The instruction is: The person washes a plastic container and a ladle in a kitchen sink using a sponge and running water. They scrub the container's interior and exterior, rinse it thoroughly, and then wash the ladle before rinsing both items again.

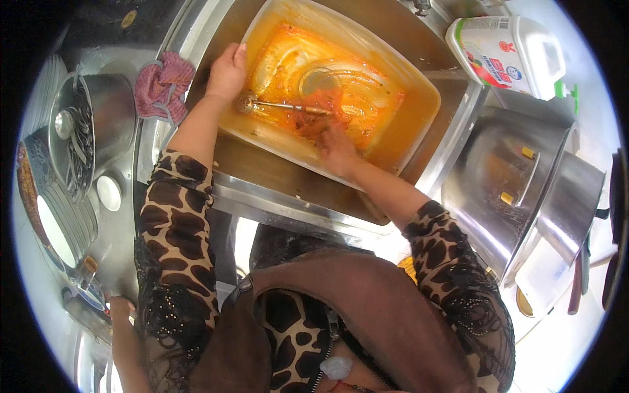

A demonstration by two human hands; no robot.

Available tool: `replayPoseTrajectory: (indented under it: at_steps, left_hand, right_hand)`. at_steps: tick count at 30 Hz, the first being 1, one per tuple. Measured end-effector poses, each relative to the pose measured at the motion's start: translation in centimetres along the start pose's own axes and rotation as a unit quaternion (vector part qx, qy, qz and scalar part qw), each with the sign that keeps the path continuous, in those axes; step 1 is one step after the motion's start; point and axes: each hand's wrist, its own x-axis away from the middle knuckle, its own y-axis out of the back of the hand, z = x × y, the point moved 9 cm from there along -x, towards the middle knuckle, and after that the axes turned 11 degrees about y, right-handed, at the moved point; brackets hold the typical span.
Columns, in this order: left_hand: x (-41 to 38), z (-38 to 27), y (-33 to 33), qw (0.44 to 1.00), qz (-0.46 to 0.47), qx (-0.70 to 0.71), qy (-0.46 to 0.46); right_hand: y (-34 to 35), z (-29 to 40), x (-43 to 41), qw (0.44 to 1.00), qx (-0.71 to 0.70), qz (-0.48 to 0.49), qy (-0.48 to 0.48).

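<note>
A pale plastic tub, coated inside with oily orange-red residue, rests tilted in a stainless-steel sink. My left hand grips its left rim, thumb over the edge. Inside, my right hand reaches to the tub floor, fingers blurred among reddish mush; whether they hold something there is unclear. Just beyond those fingers lies a metal-handled utensil, its round head toward the left wall. A clear round dish or lid sits in the residue past the handle.
A pink cloth hangs on the sink's left edge. Leftward stand a steel pot of spoons, stacked plates and a small white bowl. To the right are a white detergent jug and large steel pots. Another person's hand shows lower left.
</note>
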Motion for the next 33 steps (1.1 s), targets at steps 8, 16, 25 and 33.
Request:
replayPoseTrajectory:
  at_steps: [8, 16, 25, 33]
  left_hand:
    - [0.5, -1.3, 0.3, 1.000, 0.003, -0.005, -0.016]
    - [0.5, -1.1, 0.5, 0.999, -0.017, 0.025, -0.026]
    - [0.9, -2.2, 0.8, 0.999, -0.023, -0.026, -0.023]
    - [0.7, -1.5, 0.8, 0.998, -0.025, -0.061, -0.003]
  right_hand:
    - [3.8, -8.3, -3.9, 0.977, 0.181, -0.042, -0.104]
    - [6.8, -4.4, -4.2, 0.994, 0.102, -0.011, -0.038]
    - [0.0, 10.4, -13.4, 0.976, 0.017, -0.046, 0.214]
    - [0.2, 8.4, -11.9, 0.980, 0.110, 0.017, 0.163]
